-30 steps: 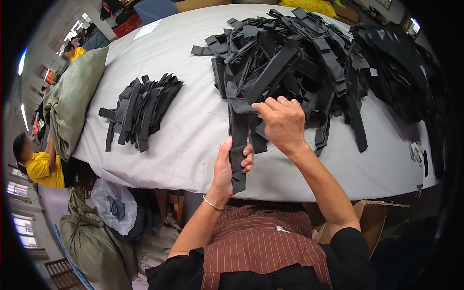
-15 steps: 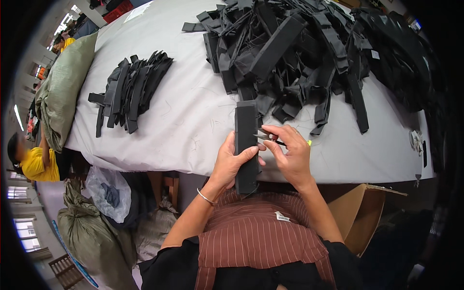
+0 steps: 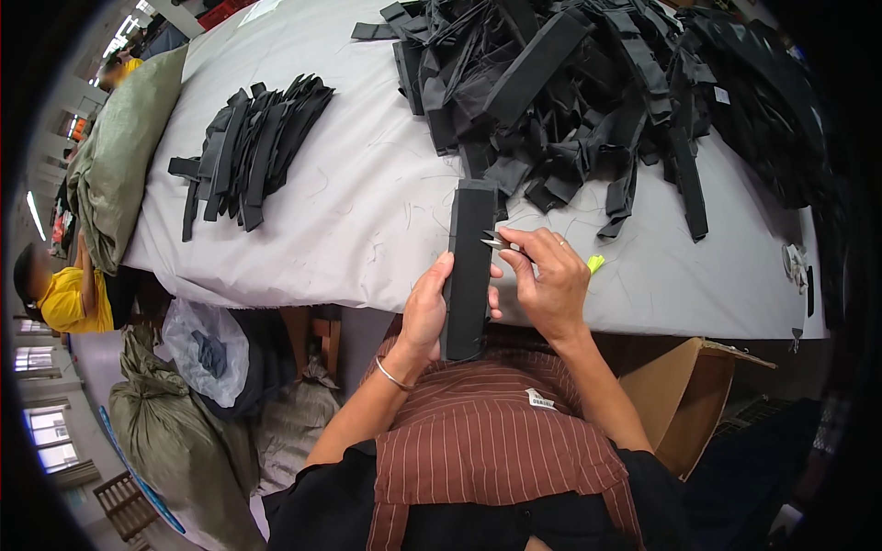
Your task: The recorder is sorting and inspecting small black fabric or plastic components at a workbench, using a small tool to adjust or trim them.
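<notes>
— What has changed in the left hand?
— Half a second ago its thumb lay across the face of the black strip. Now the thumb runs along the strip's left edge, and the fingers grasp it from behind, fingertips showing on the right.
— And where is the strip?
— Held lengthwise over the near edge of the worktop, its lower end in front of the striped apron. A second ago its upper end was bent over; now it looks straight.
— The right hand was pulling at that end then, wasn't it?
— It was at that end, yes. Now its fingers pinch small metal snips, points at the strip's right edge. I can't tell whether they touch it.
— What else is hard to make out?
— The snips' handles are hidden in the hand. A yellow-green tab shows more beyond the knuckles than before, but what it belongs to is unclear. The strip's back is out of sight. The heap of black strips is cut off at the top, and the black bag fades into the dark rim.
</notes>
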{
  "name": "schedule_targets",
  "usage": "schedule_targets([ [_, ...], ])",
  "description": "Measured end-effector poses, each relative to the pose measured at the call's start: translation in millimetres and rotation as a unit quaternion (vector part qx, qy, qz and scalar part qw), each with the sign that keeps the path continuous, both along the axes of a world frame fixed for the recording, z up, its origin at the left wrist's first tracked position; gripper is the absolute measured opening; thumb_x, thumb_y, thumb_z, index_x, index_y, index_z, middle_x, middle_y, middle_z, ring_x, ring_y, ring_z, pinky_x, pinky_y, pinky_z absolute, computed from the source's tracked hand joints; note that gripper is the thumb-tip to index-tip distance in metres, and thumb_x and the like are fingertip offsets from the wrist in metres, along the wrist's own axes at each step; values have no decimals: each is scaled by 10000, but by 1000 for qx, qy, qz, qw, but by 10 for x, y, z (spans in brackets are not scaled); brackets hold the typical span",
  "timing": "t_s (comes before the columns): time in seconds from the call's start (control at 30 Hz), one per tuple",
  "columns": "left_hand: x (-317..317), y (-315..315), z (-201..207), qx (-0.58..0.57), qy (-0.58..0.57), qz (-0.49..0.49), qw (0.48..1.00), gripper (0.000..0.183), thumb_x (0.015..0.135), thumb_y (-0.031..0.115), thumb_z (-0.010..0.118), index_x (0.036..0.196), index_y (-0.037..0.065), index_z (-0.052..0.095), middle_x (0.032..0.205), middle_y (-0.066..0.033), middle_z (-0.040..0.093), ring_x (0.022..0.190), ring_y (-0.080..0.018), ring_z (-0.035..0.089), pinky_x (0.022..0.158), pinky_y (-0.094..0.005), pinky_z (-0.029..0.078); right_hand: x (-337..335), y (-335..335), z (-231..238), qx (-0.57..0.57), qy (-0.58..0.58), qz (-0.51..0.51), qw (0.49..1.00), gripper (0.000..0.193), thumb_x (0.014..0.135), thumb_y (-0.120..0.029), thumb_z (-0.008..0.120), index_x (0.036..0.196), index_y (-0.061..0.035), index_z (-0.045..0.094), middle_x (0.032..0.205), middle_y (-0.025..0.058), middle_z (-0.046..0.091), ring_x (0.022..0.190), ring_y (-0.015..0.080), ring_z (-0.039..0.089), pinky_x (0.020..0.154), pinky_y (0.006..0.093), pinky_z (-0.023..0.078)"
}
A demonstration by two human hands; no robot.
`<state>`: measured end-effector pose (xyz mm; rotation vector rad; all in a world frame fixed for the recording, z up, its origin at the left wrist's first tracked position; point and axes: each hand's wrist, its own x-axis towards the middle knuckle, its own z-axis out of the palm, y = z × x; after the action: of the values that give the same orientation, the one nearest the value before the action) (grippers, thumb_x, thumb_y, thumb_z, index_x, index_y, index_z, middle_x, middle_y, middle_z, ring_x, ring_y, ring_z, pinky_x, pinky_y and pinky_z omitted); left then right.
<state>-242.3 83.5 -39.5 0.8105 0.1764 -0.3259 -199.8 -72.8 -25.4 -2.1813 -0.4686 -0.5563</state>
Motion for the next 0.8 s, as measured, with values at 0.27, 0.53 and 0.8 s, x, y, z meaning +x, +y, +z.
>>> schedule_targets([
  [0.27, -30, -37, 61, -21, 3, 16, 1000, 415, 1026, 300, 282, 1146, -31, 502, 1062, -159, 581, 771, -219, 599, 700, -358, 569, -22, -22, -30, 34, 24, -13, 999, 158, 759, -76, 714, 912, -94, 678, 754, 26, 628, 680, 214, 599, 605, 323, 463],
  [0.53, 50, 156, 221, 230, -37, -225, 946, 444, 1009, 340, 357, 1180, -46, 493, 994, -151, 641, 703, -175, 629, 628, -292, 559, 160, -121, 48, 41, 140, 59, 988, 416, 776, -187, 733, 1170, -108, 626, 936, 64, 560, 796, 227, 594, 682, 327, 479],
  [0.8, 105, 359, -25, -220, -35, -191, 956, 910, 916, 707, 122, 1354, -26, 437, 1207, -218, 574, 1029, -325, 598, 830, -450, 507, 163, -232, -75, 354, 371, 135, 848, 171, 867, -201, 698, 912, -55, 620, 774, -30, 525, 588, 55, 450, 503, 215, 362],
])
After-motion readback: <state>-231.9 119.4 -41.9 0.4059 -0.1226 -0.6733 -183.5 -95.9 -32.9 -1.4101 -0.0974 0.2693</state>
